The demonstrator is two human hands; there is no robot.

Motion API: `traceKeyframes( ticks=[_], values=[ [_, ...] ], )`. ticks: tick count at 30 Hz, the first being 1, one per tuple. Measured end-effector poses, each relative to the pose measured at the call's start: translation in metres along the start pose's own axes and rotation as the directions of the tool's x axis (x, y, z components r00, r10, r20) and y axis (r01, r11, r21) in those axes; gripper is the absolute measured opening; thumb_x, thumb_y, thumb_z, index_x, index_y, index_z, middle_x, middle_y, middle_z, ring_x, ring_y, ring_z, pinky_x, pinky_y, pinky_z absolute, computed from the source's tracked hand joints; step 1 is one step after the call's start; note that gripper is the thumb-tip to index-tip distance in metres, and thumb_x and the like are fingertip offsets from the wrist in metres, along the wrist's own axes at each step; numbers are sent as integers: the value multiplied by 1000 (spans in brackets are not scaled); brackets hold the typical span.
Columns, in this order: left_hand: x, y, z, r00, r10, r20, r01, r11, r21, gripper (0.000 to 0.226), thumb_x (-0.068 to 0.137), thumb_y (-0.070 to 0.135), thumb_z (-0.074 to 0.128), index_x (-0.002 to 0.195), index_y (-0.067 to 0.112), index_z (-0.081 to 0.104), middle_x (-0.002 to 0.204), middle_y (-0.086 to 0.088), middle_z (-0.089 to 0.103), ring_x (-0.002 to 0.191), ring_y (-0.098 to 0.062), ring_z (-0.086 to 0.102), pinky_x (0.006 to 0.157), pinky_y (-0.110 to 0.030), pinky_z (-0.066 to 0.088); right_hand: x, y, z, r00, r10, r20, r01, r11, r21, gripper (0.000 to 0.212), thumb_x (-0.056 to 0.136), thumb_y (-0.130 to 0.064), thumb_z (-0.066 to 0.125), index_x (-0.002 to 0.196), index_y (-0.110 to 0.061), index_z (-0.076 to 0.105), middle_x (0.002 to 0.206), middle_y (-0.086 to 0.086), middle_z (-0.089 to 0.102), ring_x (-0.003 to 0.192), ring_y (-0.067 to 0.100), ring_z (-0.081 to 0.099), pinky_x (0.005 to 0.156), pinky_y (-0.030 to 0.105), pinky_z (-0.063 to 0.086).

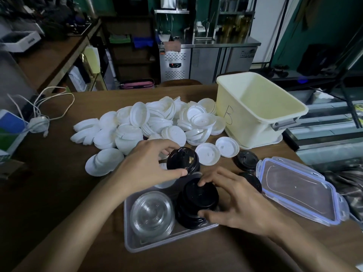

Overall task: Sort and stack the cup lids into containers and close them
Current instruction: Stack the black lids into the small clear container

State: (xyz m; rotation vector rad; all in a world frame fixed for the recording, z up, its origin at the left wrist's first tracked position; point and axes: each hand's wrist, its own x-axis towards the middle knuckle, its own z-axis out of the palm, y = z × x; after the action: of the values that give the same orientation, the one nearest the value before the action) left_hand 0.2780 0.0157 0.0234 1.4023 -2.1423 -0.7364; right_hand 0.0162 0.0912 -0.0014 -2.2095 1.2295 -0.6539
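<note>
now left hand pinches black lids, right hand clasps the black stack.

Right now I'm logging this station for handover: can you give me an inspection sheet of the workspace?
Surface: brown wooden table, largely covered.
Job's things: white lids heaped; black stack and clear lids in the clear container; its snap lid lies off, right; loose black lids beside it; cream bin marked B, open.
Clutter: blue-and-white box at left edge.
Grips: left hand pinches a black lid; right hand grips the black stack.
Cables: white cable looped, left.
Surroundings: steel counter behind.
</note>
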Motion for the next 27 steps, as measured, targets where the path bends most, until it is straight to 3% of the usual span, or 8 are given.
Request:
traceKeyframes(
  ticks=[2,5,10,15,22,27],
  values=[
    [-7,2,1,1000,3,-4,-3,1000,-30,59,69,55,90,124,43,71,108,26,71,108,12,62,93,-10,50,-2,0,5,1000,-8,3,8,1000,-25,52,78,-48,86,120,-32,61,121,-15,56,116,9,60,96,29,50],
    [-16,2,1,1000,15,-11,-15,999,-37,60,69,52,92,125,41,72,109,25,70,108,10,63,96,-15,53,-3,0,13,1000,-2,2,2,997,-84,56,77,-59,83,121,-32,60,121,-20,56,120,6,55,98,26,47],
    [-30,6,-1,999,36,20,-35,999,-34,60,69,53,92,124,42,70,109,29,67,109,13,60,95,-13,51,-1,0,24,1000,20,6,-19,987,-160,68,72,-66,83,126,-35,55,122,-25,58,110,6,47,94,22,42],
    [-39,9,4,988,84,129,-88,996,27,66,67,68,83,127,49,64,114,30,64,112,9,59,98,-30,55,-6,-2,18,992,121,-44,-125,988,-96,91,60,-73,85,133,-41,43,125,-33,49,124,1,43,100,19,39],
    [-38,12,28,959,155,236,-169,985,42,64,68,58,88,126,44,64,113,23,58,110,0,57,95,-32,53,-9,-2,9,997,80,-12,-81,994,-73,90,68,-65,87,144,-39,46,131,-36,48,133,2,45,106,11,34],
    [-35,8,36,962,166,215,-168,986,-11,74,66,53,94,132,37,66,114,21,61,110,-2,60,94,-30,54,-8,0,8,998,55,25,-51,991,-125,76,76,-67,80,142,-37,56,123,-29,55,122,4,49,100,11,35]
  ],
)
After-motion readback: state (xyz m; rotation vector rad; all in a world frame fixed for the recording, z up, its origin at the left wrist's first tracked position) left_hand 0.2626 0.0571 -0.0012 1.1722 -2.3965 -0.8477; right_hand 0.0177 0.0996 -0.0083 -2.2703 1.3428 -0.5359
